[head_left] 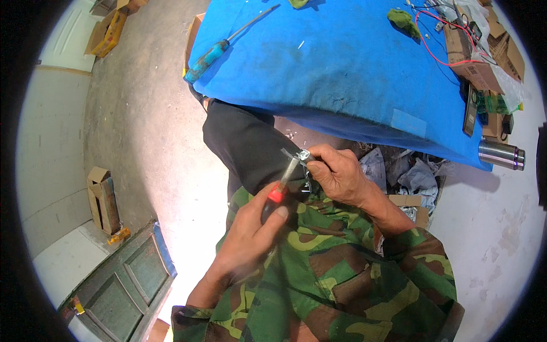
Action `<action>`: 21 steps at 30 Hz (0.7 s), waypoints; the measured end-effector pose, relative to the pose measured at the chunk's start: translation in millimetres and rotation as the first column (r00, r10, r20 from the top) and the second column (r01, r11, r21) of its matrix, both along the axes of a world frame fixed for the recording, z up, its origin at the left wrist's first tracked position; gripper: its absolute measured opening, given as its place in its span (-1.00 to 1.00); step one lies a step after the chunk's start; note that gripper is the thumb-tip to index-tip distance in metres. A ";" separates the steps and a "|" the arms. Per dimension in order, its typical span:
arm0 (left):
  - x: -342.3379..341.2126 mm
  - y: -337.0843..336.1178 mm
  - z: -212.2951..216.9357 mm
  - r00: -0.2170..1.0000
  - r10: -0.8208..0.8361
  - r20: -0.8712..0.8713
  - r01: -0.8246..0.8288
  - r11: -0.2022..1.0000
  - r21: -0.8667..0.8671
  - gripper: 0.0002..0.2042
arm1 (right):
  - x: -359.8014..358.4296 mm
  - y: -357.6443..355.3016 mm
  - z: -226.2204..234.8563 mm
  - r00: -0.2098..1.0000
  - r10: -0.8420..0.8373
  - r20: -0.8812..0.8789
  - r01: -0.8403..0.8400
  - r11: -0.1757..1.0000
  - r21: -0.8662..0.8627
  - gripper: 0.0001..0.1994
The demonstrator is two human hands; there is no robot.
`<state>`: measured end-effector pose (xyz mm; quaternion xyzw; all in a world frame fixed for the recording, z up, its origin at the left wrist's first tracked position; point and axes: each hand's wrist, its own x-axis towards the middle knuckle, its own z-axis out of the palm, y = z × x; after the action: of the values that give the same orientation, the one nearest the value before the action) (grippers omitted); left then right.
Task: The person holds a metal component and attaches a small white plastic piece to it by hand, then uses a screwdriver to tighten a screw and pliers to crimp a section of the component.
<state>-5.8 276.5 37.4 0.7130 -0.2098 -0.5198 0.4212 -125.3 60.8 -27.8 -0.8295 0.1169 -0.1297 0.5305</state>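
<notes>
My left hand is wrapped round the red-and-black handle of a tool with a flat metal blade; it may be a knife or a screwdriver, I cannot tell. The blade points up and away, its tip at a small shiny metal piece. That piece is pinched between the thumb and fingers of my right hand, and its underside is hidden. Both hands are held above my lap, over the black trouser leg. Thin clear strips hang beside the blade.
Ahead lies a blue-covered table bearing a blue-handled screwdriver, a green cloth, red wire and cardboard. A steel flask stands by its right corner. Plastic scraps fill the space below. An open carton is at left.
</notes>
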 end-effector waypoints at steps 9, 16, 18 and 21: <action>2.7 4.0 -10.4 0.999 -0.028 -0.045 0.027 0.999 -0.025 -0.56 | 3.4 -5.3 -1.3 0.996 0.054 0.077 -0.042 0.988 -0.149 -0.79; 7.3 6.3 -22.1 0.993 -0.050 -0.103 0.046 0.998 -0.042 -0.65 | 2.1 -7.9 0.2 0.995 0.089 0.040 -0.083 0.989 -0.120 -0.82; 6.0 6.4 -28.1 0.993 -0.036 -0.112 0.031 0.998 -0.051 -0.67 | 3.5 -9.7 0.8 0.994 0.104 0.042 -0.098 0.987 -0.124 -0.83; 2.5 2.1 -30.8 0.999 -0.027 -0.019 0.026 0.999 -0.037 -0.71 | 4.4 -11.0 0.0 0.993 0.111 0.047 -0.104 0.986 -0.129 -0.83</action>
<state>-3.3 278.6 6.6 0.6971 -0.2249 -0.5283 0.4294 -120.8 49.7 -27.8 -0.8626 0.0492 -0.1305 0.4863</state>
